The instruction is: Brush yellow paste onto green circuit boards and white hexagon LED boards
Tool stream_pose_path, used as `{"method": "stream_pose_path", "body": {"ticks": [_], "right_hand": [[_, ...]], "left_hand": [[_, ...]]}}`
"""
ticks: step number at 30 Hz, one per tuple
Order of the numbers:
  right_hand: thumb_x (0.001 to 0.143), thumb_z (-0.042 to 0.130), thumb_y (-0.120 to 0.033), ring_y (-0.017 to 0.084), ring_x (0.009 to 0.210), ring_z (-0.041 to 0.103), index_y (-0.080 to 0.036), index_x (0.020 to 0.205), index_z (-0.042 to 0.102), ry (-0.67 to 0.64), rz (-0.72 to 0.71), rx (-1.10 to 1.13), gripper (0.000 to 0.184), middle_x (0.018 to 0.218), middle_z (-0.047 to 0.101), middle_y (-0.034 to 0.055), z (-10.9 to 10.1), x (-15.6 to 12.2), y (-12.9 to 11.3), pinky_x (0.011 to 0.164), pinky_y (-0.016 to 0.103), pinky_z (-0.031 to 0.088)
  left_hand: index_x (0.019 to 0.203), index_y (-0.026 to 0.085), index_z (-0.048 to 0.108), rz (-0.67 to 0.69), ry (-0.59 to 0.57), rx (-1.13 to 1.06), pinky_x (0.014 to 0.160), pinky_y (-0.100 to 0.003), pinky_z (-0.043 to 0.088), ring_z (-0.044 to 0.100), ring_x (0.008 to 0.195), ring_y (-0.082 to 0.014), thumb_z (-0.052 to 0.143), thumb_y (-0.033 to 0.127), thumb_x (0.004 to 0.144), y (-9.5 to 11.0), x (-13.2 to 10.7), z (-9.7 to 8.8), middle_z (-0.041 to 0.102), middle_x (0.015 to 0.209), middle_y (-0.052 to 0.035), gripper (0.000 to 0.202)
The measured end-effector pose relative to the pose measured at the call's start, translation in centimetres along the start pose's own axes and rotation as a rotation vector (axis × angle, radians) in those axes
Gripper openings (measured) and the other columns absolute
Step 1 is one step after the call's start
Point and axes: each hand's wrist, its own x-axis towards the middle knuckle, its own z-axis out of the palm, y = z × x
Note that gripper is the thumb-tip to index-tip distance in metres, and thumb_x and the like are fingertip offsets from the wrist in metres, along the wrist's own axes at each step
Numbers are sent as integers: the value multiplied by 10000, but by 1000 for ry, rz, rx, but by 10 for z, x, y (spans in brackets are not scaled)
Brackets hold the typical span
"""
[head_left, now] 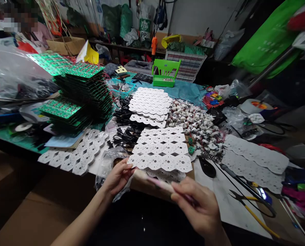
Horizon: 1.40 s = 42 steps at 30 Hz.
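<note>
My left hand (119,177) pinches the near left corner of a white perforated circuit board panel (160,162) with scalloped edges and diamond-shaped gaps. My right hand (198,201) is closed around the pink and white handle of a toothbrush (158,182), blurred by motion. Its pale head is close to my left fingers and the panel's near edge. Part of another white panel shows below the held one. Farther back lies a stack of similar white panels (149,102). Beside it is a heap of small white parts with wires (190,119).
Green circuit boards (83,85) stand in a tall stack at left. More white panels lie at left (78,153) and right (254,160). Yellow-handled cutters (252,208) and a soldering iron (241,182) rest at right. Black cables (128,135) lie behind my left hand.
</note>
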Motion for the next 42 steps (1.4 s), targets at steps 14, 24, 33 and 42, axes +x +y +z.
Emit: {"method": "stream_pose_path", "body": {"ticks": [14,24,33,42], "right_hand": [[917,620,-231,119,678,650,-208,935,713,-480,164,-58,97,761,681,7,17,-5,38,604,214,469],[997,494,-258,101,674,616,-175,1005,698,-318,25,-378,220,796,675,20,94,1,49,592,203,402],[962,503,-231,109,575,488,-181,800,647,-539,-83,-668,223,739,626,9,127,49,50,525,278,214],[981,506,-259,107,625,575,-191,883,667,-393,-49,-521,200,751,663,14,97,58,47,566,252,316]], "left_hand": [[805,158,480,-299,189,-364,440,-40,480,579,485,-55,449,-27,707,56,-17,9,515,614,1,212],[842,134,493,222,-119,49,432,-17,391,499,466,18,503,-33,766,132,14,44,504,707,35,184],[707,180,341,474,-112,237,744,-159,538,660,683,-47,524,-35,787,177,135,71,546,700,47,293],[721,158,440,374,4,237,780,-196,552,658,657,-59,621,-13,811,176,204,87,625,706,-2,265]]}}
